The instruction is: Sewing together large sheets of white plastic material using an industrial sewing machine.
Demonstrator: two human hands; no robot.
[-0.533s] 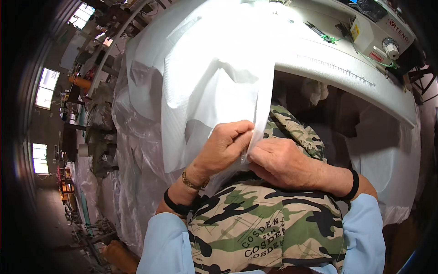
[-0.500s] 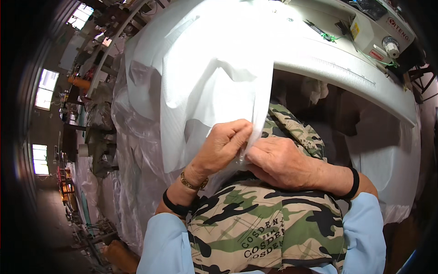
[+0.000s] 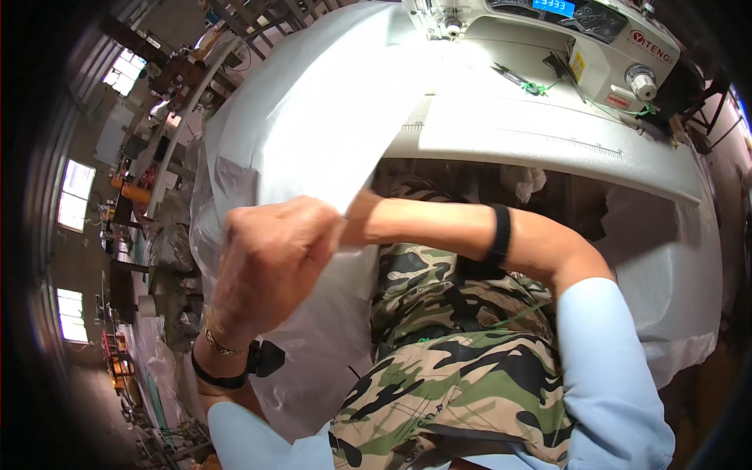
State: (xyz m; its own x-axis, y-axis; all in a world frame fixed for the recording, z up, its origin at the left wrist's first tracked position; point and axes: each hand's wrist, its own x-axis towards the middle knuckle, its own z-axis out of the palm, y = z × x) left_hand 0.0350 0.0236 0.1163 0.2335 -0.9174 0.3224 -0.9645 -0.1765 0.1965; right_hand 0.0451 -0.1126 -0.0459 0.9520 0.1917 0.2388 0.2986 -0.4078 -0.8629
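A large white sheet of fabric spreads over the left of the sewing table and hangs past its near edge. My left hand is raised in front of it, with the fingers curled closed at the fabric's near edge. My right forearm reaches across to the left. The right hand is blurred and partly hidden behind the left one, close to the same edge, so its fingers do not show. Lower down, the fabric hangs over my left side, next to the camouflage apron on my lap.
The sewing machine stands at the far right, its lamp glaring on the fabric. Thread snips with green thread lie on its bed. A ruler scale runs along the curved table edge. Other workbenches stand at the left.
Both hands have moved left, and the right has crossed behind the left. The left hand has risen. The fabric's right edge has swung left, uncovering the ruler and machine bed as the view shifted.
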